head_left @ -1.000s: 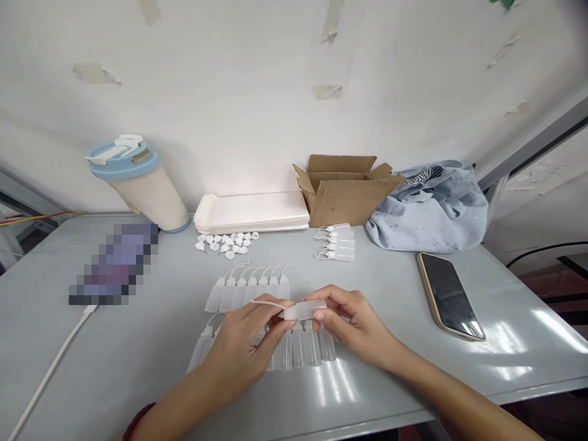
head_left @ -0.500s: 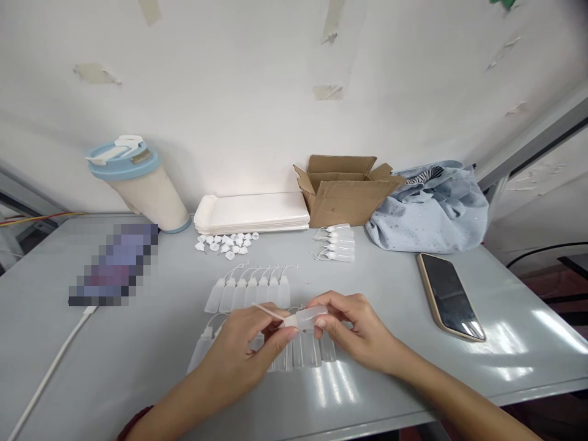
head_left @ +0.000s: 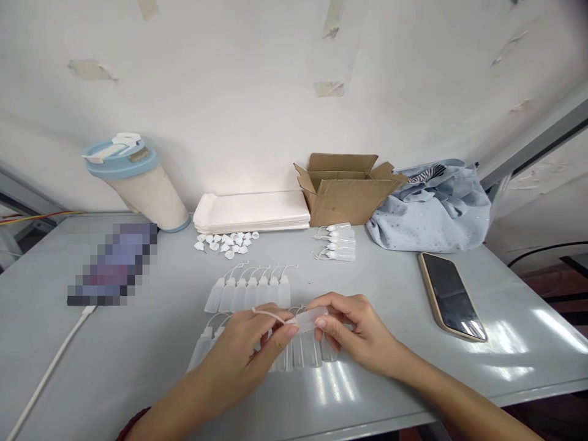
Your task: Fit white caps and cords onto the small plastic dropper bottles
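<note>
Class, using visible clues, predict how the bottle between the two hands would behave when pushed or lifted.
The bottle is probably light, being small and pinched in the fingertips. Its translucent look suggests squeezable plastic. Its thin strap likely flexes easily, since it curves.

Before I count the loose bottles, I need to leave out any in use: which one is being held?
The bottle pinched between the left hand and right hand, its thin strap pointing left; the other visible bottles lie on the table.
</note>
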`<state>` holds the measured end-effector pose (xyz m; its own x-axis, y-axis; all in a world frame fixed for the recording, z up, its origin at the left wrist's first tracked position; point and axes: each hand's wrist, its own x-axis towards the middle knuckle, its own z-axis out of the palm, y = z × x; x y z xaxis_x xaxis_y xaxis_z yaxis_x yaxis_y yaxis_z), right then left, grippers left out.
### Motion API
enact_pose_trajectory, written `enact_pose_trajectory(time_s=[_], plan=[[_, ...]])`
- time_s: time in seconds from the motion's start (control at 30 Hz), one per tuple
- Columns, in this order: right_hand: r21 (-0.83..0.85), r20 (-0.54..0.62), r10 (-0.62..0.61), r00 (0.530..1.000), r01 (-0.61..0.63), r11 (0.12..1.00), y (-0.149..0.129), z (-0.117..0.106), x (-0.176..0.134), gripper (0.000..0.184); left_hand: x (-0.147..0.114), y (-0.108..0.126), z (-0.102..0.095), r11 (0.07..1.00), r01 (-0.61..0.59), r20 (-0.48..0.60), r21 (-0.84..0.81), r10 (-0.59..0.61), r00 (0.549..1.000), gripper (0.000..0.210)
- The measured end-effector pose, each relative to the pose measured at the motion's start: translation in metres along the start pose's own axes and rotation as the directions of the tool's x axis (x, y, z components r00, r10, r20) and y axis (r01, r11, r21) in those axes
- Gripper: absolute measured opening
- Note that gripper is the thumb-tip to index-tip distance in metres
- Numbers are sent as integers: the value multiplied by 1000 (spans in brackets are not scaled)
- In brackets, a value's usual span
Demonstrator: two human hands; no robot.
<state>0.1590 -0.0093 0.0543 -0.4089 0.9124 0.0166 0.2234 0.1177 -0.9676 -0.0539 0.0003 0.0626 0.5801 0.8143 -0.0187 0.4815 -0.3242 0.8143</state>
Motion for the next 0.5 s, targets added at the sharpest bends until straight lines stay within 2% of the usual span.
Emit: enact_pose_trajectory(time_s=[0.1, 0.17, 0.23, 0.3, 0.4, 0.5], plan=[[-62, -27, -89, 996, 87, 994, 1, 1, 0, 25, 2, 5, -1, 997, 66, 26, -34, -65, 998, 42], [-161, -41, -165, 985, 157, 974, 1, 2, 1, 24, 2, 5, -1, 990, 128, 39, -50, -127, 991, 45], [-285, -34, -281, 959, 260, 922, 2, 2, 2, 23, 1, 5, 0, 979, 188, 39, -75, -185, 982, 47], [-384, -16, -409, 912, 372, 845, 3, 3, 3, 23, 1, 5, 1, 968, 229, 34, -107, -226, 973, 49], [-457, 7, -514, 858, 460, 761, 5, 5, 2, 22, 2, 3, 3, 971, 211, 19, -109, -210, 977, 46], [-446, 17, -485, 874, 441, 779, 4, 5, 1, 22, 2, 1, 6, 994, 101, -41, -52, -103, 994, 43]])
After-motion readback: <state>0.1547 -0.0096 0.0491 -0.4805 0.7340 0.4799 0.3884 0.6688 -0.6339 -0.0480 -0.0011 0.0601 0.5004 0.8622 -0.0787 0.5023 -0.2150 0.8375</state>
